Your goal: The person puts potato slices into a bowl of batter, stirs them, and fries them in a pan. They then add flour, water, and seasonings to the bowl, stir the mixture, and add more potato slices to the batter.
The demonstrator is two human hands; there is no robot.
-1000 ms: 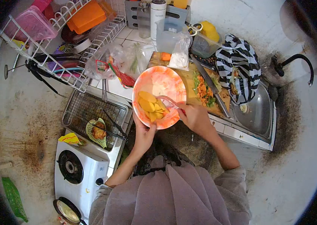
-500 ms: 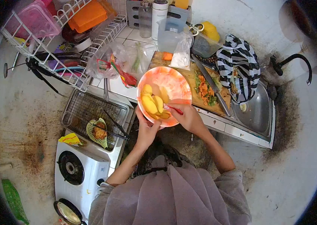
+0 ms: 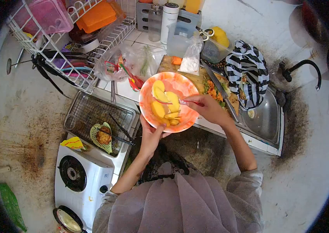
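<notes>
My left hand [image 3: 151, 133] grips the near rim of an orange-and-white marbled bowl [image 3: 182, 82] from below and holds it in the air, tilted toward me. Yellow potato slices [image 3: 165, 104] lie in its lower left half. My right hand [image 3: 210, 108] holds a red-handled spoon [image 3: 187, 102] whose tip reaches across the bowl into the slices. Behind the bowl lies a wooden cutting board [image 3: 202, 79] with chopped carrot and greens [image 3: 212, 90] and a long knife [image 3: 219, 89].
A wire tray [image 3: 90, 112] with a green skimmer holding a fried piece [image 3: 102, 136] sits on a white gas stove [image 3: 77, 174]. A dish rack [image 3: 67, 35] stands back left. Plastic bags [image 3: 133, 62], a striped cloth [image 3: 248, 72], a steel sink [image 3: 265, 116] and tap [image 3: 300, 68] lie right.
The bowl has risen and shifted slightly. My right hand swept the spoon from the near rim to the right side, and the potato slices spread higher up in the bowl.
</notes>
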